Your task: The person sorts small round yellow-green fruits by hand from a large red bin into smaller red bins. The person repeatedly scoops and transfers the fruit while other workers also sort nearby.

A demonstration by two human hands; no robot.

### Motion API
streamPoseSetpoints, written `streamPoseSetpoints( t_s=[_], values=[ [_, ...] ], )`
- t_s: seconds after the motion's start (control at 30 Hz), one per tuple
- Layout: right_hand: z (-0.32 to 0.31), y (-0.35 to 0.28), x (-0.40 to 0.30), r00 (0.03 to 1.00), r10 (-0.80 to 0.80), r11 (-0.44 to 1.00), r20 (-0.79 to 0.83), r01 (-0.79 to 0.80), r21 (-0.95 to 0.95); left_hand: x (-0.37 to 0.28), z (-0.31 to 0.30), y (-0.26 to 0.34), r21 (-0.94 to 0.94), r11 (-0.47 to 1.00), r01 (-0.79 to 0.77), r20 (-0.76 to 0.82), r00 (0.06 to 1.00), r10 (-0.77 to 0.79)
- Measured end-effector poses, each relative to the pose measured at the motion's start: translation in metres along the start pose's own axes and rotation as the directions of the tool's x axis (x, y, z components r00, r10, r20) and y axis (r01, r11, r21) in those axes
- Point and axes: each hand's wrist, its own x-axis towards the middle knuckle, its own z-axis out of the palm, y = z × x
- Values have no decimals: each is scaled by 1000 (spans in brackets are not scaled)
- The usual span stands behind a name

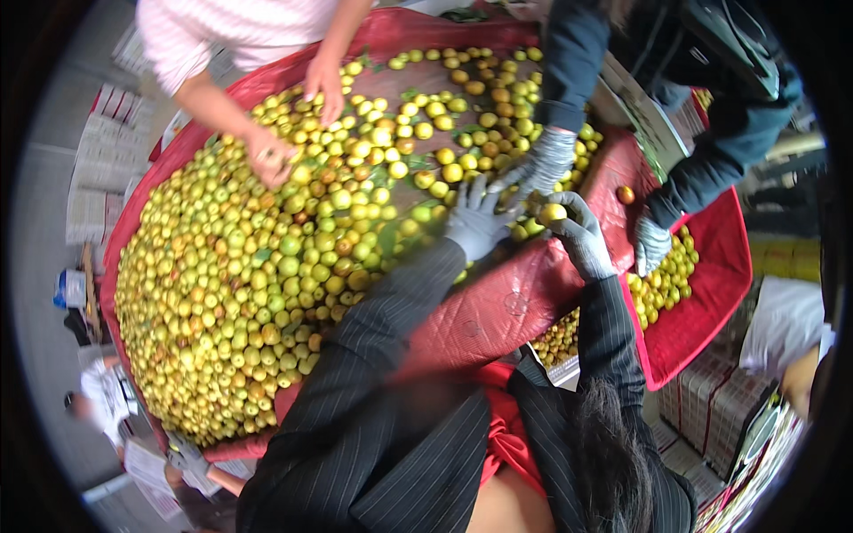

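A large red padded table (480, 320) carries a broad heap of yellow-green round fruit (266, 266), some with brown patches. My left hand (478, 220), in a grey glove, lies over fruit near the table's right part, fingers spread; whether anything is under the palm is hidden. My right hand (581, 230), also gloved in grey, holds one yellow fruit (552, 214) between thumb and fingers above the padded edge. A co-worker's gloved hand (543, 160) reaches in just beyond my hands. A single brownish fruit (625, 194) rests on the red padding at the right.
A red cloth-lined container (700, 333) with fruit stands at the right, a co-worker's other gloved hand (652, 245) at its edge. Below the padding sits a box of browner fruit (560, 340). Another co-worker's bare hands (270, 158) are over the heap. Stacked cartons (713, 406) stand lower right.
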Motion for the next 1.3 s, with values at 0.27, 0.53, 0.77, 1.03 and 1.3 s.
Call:
streamPoseSetpoints(
  t_s=[0.27,0.53,0.77,1.03,1.3],
  values=[
    [12,15,-7,993,110,991,47,-106,-80,-113,-45,-119,-6,782,623,-157,772,-616],
    [53,46,0,968,91,920,234,-172,352,-110,-37,-130,-37,972,232,34,972,-231],
    [70,48,-35,968,169,874,184,-234,425,-115,-62,-196,-311,679,665,-40,705,-708],
    [68,57,-46,979,127,797,161,-197,571,-67,-38,-247,-184,741,645,133,764,-632],
    [53,62,-46,968,32,625,250,-215,751,-44,-43,-224,-250,803,541,221,840,-496]
  ],
)
